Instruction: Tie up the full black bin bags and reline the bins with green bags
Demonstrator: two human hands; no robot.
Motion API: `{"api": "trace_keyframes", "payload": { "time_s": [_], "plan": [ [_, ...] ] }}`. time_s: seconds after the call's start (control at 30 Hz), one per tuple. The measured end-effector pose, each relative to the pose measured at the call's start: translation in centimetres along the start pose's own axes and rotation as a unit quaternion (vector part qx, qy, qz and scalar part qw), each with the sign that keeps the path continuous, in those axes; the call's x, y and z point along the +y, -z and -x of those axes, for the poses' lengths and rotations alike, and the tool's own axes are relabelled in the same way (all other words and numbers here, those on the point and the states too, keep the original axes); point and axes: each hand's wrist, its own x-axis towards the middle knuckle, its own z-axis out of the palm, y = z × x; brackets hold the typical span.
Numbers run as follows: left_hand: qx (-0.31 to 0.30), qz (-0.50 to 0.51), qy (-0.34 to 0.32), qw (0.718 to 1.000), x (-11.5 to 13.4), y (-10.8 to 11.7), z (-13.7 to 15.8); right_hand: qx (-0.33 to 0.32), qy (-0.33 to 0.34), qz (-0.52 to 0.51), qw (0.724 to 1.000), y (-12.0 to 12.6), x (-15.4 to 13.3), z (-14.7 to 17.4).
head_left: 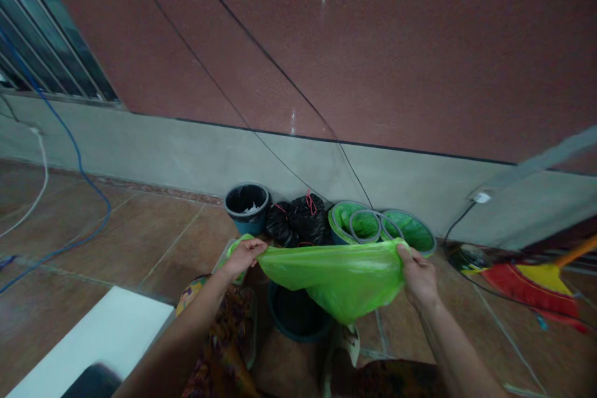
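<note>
1. Looking through the head camera, we hold a green plastic bag (336, 277) stretched between both hands, hanging just above a dark bin (296, 317) that stands on the tiled floor (140, 236) between our feet.
2. Our left hand (242, 256) pinches the bag's left rim, fingers curled and pressed together on the film; our right hand (418, 277) grips the right rim the same way, closed on the plastic.
3. To do this step well, we judge the mouth should be pulled evenly open, with both rims kept level and centred over the bin, so the film does not twist or tear at the pinch points.
4. The bag's lower part sags toward the bin's rim; whether it touches, we cannot tell.
5. Behind stand another dark bin (247, 206), tied black bags (298, 224) with red ties, and two green-lined bins (382, 230) against the wall (326, 43).
6. A red and yellow broom (545, 286) lies at the right; a blue cable (79, 168) trails at the left.
7. We can read no brand, label or writing anywhere in this view.
</note>
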Motion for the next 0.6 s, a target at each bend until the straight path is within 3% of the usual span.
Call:
{"api": "trace_keyframes", "payload": {
  "time_s": [0.13,0.4,0.5,0.6],
  "plan": [
    [-0.004,0.001,0.009,1.000,0.3,-0.4,0.3,0.010,0.011,0.023,1.000,0.6,0.0,0.1],
    [0.012,0.120,0.054,0.991,-0.9,-1.4,0.4,0.041,0.023,0.056,0.997,1.8,1.4,-0.7],
    [-0.039,0.090,0.051,0.994,-0.7,-1.3,0.5,0.054,0.012,0.052,0.997,1.8,1.6,-0.9],
    [-0.087,-0.021,0.033,0.995,-0.4,-1.1,0.3,0.050,-0.002,0.024,0.998,1.5,1.1,-0.9]
  ]
}}
